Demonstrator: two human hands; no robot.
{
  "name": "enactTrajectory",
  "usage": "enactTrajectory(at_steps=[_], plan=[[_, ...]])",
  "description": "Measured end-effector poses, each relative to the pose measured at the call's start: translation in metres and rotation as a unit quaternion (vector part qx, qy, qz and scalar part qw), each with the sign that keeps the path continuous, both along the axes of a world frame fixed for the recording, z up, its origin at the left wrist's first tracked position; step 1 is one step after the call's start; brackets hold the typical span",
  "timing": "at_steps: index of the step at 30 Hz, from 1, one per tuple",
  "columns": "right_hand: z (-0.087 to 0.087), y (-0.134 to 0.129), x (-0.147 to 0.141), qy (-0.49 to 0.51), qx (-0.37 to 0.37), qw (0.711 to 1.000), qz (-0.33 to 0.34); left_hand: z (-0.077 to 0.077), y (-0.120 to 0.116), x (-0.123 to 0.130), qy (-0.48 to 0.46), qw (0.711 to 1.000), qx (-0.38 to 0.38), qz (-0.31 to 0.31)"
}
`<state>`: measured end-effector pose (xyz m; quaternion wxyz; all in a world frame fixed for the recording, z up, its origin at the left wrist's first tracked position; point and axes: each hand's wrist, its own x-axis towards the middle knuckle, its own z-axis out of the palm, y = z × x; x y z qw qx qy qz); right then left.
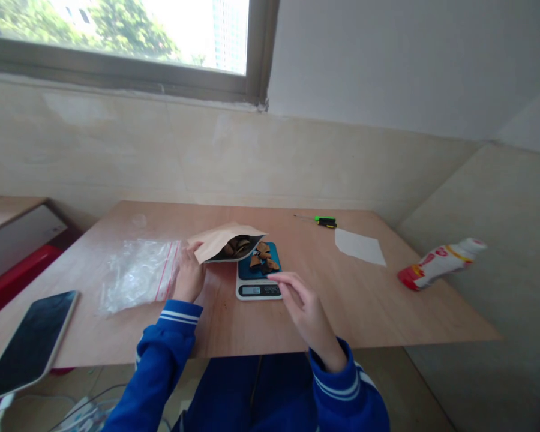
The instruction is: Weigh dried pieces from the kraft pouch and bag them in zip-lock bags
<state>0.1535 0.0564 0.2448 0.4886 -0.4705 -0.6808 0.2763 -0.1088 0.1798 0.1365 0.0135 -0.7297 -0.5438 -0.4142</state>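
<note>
My left hand [190, 275] grips the closed end of a brown paper bag [211, 238], which lies tilted with its open mouth facing right. Dark brown dried pieces [237, 246] show inside the mouth. Just right of the bag, more brown dried pieces [261, 261] rest on the blue plate of a white kitchen scale [239, 290]; its small display is lit. My right hand [299, 298] is at the scale's right side, index finger stretched toward the lower edge of the blue plate, the other fingers loosely curled. I see nothing held in it.
Clear plastic zip bags [137, 275] lie left of my left hand, and a tablet [31, 339] is at the left edge. Behind the scale to the right are screwdrivers [326, 222] and white paper [360, 246]. A red and white bottle [438, 264] stands at the right.
</note>
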Motion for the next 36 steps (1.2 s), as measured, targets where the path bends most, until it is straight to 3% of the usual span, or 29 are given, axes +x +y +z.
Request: enactTrajectory(at_steps=[3, 6, 9, 12, 15, 18, 21, 26, 31, 36], plan=[[0.025, 0.034, -0.019, -0.092, 0.057, 0.991, 0.077, -0.001, -0.005, 0.001, 0.007, 1.000, -0.001, 0.006], [0.036, 0.065, -0.041, -0.247, 0.051, 0.959, 0.128, -0.001, -0.007, 0.002, 0.014, 1.000, -0.003, 0.008], [0.037, 0.082, -0.060, -0.432, 0.019, 0.898, 0.080, 0.000, -0.008, 0.004, 0.017, 1.000, -0.005, 0.013], [0.037, 0.086, -0.074, -0.531, -0.026, 0.847, 0.005, 0.001, -0.011, 0.007, 0.019, 1.000, -0.009, 0.017], [0.037, 0.086, -0.081, -0.544, -0.041, 0.838, -0.014, 0.005, -0.013, 0.011, 0.021, 0.999, -0.013, 0.022], [0.034, 0.088, -0.084, -0.555, -0.009, 0.832, -0.024, 0.009, -0.015, 0.014, 0.022, 0.999, -0.014, 0.029], [0.027, 0.091, -0.081, -0.551, 0.010, 0.834, -0.021, 0.012, -0.016, 0.017, 0.024, 0.999, -0.017, 0.034], [0.019, 0.093, -0.072, -0.493, -0.008, 0.870, -0.014, 0.014, -0.020, 0.022, 0.027, 0.999, -0.022, 0.038], [0.018, 0.093, -0.067, -0.471, -0.009, 0.882, -0.016, 0.015, -0.020, 0.019, 0.027, 0.999, -0.026, 0.030], [0.020, 0.093, -0.053, -0.307, 0.037, 0.951, 0.018, 0.014, -0.011, 0.012, 0.022, 0.999, -0.032, 0.022]])
